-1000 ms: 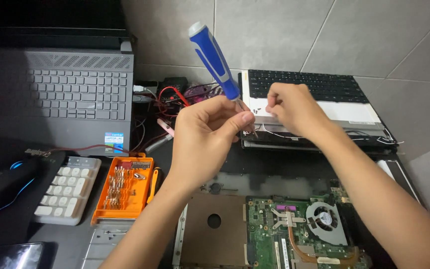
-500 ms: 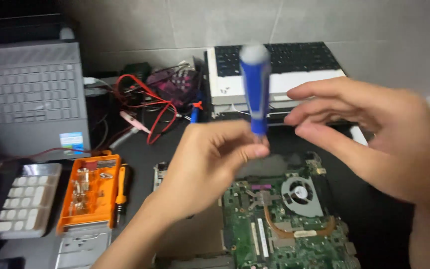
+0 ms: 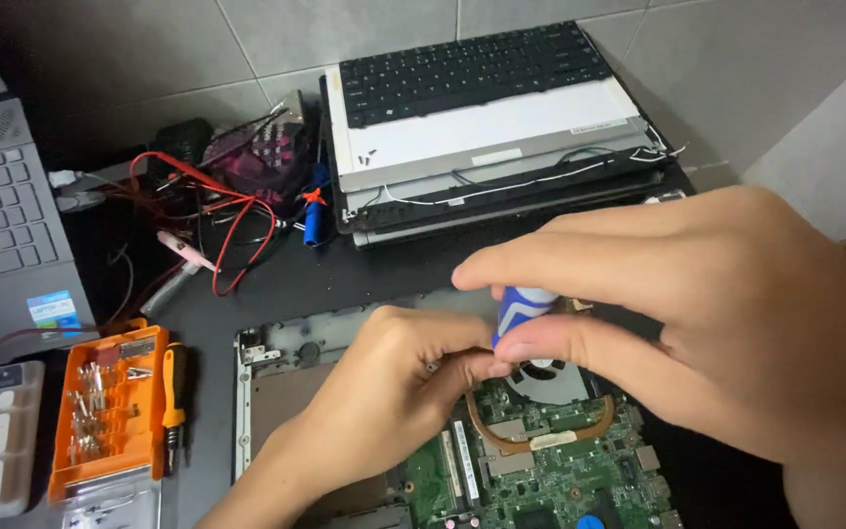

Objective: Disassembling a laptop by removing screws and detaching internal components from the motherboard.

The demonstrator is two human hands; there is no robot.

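Both hands met over the opened laptop's circuit board (image 3: pixel 550 470), directly above its cooling fan (image 3: pixel 545 377). The right hand (image 3: pixel 727 323) was closed around the top of a blue-and-white screwdriver (image 3: pixel 521 309), thumb below and forefinger across the handle's end. The left hand (image 3: pixel 394 382) curled in beside the fan with its fingertips pinched low on the tool, though the shaft itself was hidden behind the fingers, so the exact hold could not be made out.

The screwdriver looked light and stiff, with a smooth plastic handle that might slip under a loose hold; the handle's end seemed the fair place to hold it, with fingertips steadying lower down. The board beneath appeared fragile, thick with small parts.

Left of the board, on the dark tabletop (image 3: pixel 325 274), lay an orange bit case (image 3: pixel 110 411). Beyond the board sat a stack of laptop parts (image 3: pixel 492 127) and tangled red leads (image 3: pixel 217 206).
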